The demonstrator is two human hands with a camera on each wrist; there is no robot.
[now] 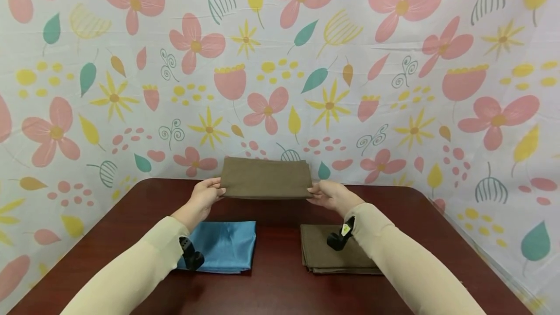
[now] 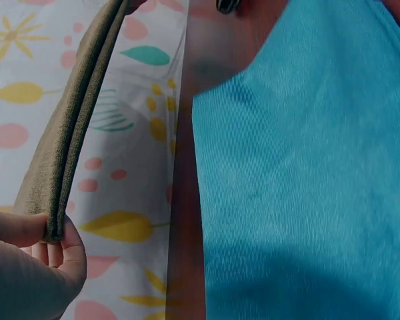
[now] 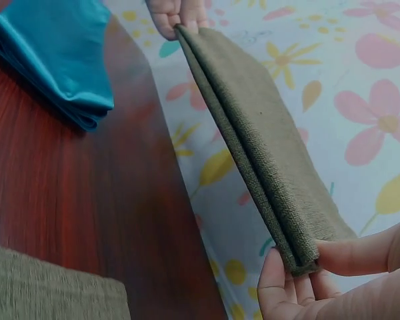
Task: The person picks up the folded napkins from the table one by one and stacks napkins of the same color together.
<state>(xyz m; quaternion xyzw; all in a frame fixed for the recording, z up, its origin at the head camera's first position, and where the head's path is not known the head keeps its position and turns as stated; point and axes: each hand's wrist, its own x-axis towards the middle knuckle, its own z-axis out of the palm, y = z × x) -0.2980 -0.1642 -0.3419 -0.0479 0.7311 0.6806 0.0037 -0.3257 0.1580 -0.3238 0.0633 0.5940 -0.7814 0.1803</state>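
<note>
A folded olive-brown cloth (image 1: pixel 266 178) is held up above the far part of the table. My left hand (image 1: pixel 204 198) pinches its left end, thumb on one face and fingers on the other. At the opposite end my right hand (image 1: pixel 330 195) pinches it the same way. In the right wrist view the cloth (image 3: pixel 253 127) shows its folded layers along one edge, stretched between both hands. Below the left forearm lies a folded shiny blue cloth (image 1: pixel 227 247). Partly covered by the right forearm is another folded olive-brown cloth (image 1: pixel 319 247).
The dark red-brown table (image 1: pixel 275 286) carries both folded cloths, left and right, with bare wood between them. Right behind its far edge hangs a white curtain (image 1: pixel 280 81) printed with flowers and leaves. A black wrist camera (image 1: pixel 191 256) sits at the left cuff.
</note>
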